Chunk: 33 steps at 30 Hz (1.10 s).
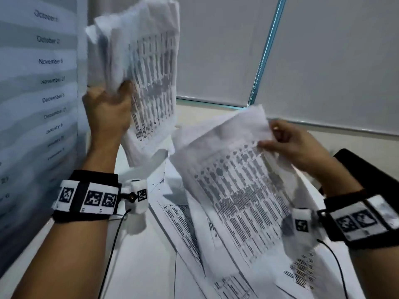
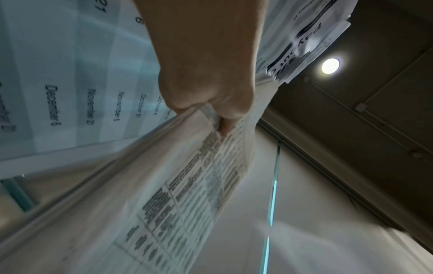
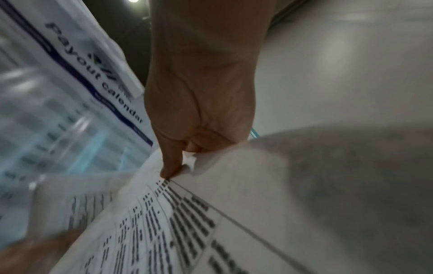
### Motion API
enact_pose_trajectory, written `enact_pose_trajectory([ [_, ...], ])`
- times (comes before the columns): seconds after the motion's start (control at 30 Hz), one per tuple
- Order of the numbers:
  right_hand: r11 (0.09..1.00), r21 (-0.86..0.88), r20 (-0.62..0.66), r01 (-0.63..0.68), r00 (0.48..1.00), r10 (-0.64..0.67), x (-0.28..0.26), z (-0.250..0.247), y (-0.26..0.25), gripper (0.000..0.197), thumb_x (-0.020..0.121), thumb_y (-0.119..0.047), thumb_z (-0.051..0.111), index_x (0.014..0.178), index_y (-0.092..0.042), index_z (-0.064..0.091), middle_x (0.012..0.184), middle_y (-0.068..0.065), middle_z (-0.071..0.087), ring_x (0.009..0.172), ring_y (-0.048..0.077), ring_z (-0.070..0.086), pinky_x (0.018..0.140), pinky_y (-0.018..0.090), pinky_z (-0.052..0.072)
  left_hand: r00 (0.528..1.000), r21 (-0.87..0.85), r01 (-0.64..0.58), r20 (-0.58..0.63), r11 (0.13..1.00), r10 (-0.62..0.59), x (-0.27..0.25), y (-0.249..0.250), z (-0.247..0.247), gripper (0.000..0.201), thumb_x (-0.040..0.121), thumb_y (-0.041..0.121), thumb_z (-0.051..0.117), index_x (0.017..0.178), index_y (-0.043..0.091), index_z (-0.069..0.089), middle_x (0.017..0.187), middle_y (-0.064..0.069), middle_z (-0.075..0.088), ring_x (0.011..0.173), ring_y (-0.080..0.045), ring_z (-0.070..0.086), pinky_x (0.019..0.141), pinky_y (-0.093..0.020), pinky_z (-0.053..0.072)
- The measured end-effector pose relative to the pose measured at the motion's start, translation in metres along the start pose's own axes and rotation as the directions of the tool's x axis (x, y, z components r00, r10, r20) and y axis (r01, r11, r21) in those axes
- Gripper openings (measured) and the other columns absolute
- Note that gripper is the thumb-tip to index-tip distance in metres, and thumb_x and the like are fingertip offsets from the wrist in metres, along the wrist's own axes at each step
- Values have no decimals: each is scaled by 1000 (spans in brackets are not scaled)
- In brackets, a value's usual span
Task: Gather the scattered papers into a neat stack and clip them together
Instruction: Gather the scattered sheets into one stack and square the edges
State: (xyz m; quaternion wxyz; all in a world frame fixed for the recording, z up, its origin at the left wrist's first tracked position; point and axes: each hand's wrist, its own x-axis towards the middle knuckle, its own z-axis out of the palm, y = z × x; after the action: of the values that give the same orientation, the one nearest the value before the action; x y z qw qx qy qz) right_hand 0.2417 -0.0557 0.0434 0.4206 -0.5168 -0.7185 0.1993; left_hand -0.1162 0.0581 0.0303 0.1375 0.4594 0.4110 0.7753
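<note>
- Papers (image 1: 241,182) are split three ways: a bundle in the upper left of the head view, a single sheet at centre right, and more sheets (image 1: 179,223) lying flat on the surface (image 1: 140,266) at the bottom centre.
- The print on every sheet is blurred and unreadable; the bundle's top edge is cut off by the frame, and the lifted sheet hides part of those lying under it.
- No clip can be made out in any view.
- The left hand (image 1: 108,111) is raised upright, fingers curled tight round the bundle (image 1: 146,67) near its lower half.
- The right hand (image 1: 295,145) pinches the upper right corner of the single sheet between thumb and fingers, holding it tilted above the surface.
- A wall calendar (image 1: 49,61) listing dates fills the left edge.
- A dark flat object (image 1: 371,169) at right is partly hidden behind the right wrist.
</note>
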Motion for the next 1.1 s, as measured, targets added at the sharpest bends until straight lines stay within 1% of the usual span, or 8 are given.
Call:
enact_pose_trajectory([
  [0.2, 952, 298, -118, 66, 993, -32, 9, -33, -27, 71, 82, -12, 70, 146, -27, 45, 108, 9, 77, 95, 20, 75, 84, 35, 61, 879, -4, 219, 434, 976, -196, -36, 14, 29, 23, 79, 28, 84, 84, 7, 77, 74, 6, 77, 70, -10, 73, 67, -39, 61],
  [0.37, 927, 370, -267, 65, 963, 39, 24, -23, -23, 16, 92, -19, 67, 104, -13, 73, 102, 4, 78, 91, 19, 71, 89, 41, 57, 722, -66, 255, 677, 965, -144, -62, 31, 42, 12, 96, 8, 67, 89, 14, 75, 80, 2, 78, 76, -13, 76, 69, -29, 61],
  [0.57, 933, 354, -437, 68, 894, 101, 35, -1, -11, 21, 103, -27, 54, 113, -15, 68, 111, 2, 76, 106, 18, 71, 96, 40, 54, 617, -51, 397, 755, 916, -225, -78, 27, 54, 22, 102, 9, 56, 107, 4, 76, 102, -15, 79, 96, -29, 76, 87, -43, 62],
  [0.7, 986, 157, -588, 61, 808, 44, 41, 22, -2, 29, 102, -35, 54, 78, -20, 57, 71, -8, 58, 64, 1, 51, 63, 21, 45, 536, 26, 439, 794, 898, -285, -79, 23, 53, 30, 106, 27, 52, 114, 11, 76, 111, -13, 78, 107, -29, 74, 102, -54, 54],
  [0.8, 979, 135, -703, 150, 711, -12, 41, 34, -1, 32, 103, -29, 55, 72, -24, 48, 65, -12, 43, 55, -4, 35, 52, 17, 32, 592, -227, 655, 747, 721, -303, -76, 26, 54, 57, 104, 58, 36, 125, 17, 71, 127, -11, 72, 122, -28, 67, 110, -50, 48],
  [0.9, 958, 135, -762, 252, 645, -63, 38, 42, -2, 28, 102, -23, 58, 75, -18, 49, 66, -8, 43, 59, -3, 36, 53, 18, 32, 767, -261, 333, 634, 906, -99, -79, 35, 55, 29, 97, 43, 61, 120, 25, 65, 119, 3, 74, 115, -15, 70, 99, -34, 55],
  [1.0, 926, 187, -700, 329, 705, -109, 30, 53, 2, 18, 97, -21, 66, 108, -21, 52, 99, -8, 64, 89, 1, 63, 80, 19, 51, 832, -108, -38, 548, 993, 91, -86, 34, 60, 27, 95, 23, 71, 120, 19, 61, 109, 7, 72, 101, 1, 70, 90, -14, 54],
  [1.1, 941, 263, -613, 215, 790, -9, 20, 63, 18, 57, 94, -27, 70, 137, -23, 34, 137, 2, 56, 125, 9, 59, 106, 29, 48, 805, -127, 29, 591, 992, 52, -88, 36, 60, 27, 96, 15, 70, 121, 17, 63, 111, 7, 74, 104, 0, 70, 95, -16, 52],
])
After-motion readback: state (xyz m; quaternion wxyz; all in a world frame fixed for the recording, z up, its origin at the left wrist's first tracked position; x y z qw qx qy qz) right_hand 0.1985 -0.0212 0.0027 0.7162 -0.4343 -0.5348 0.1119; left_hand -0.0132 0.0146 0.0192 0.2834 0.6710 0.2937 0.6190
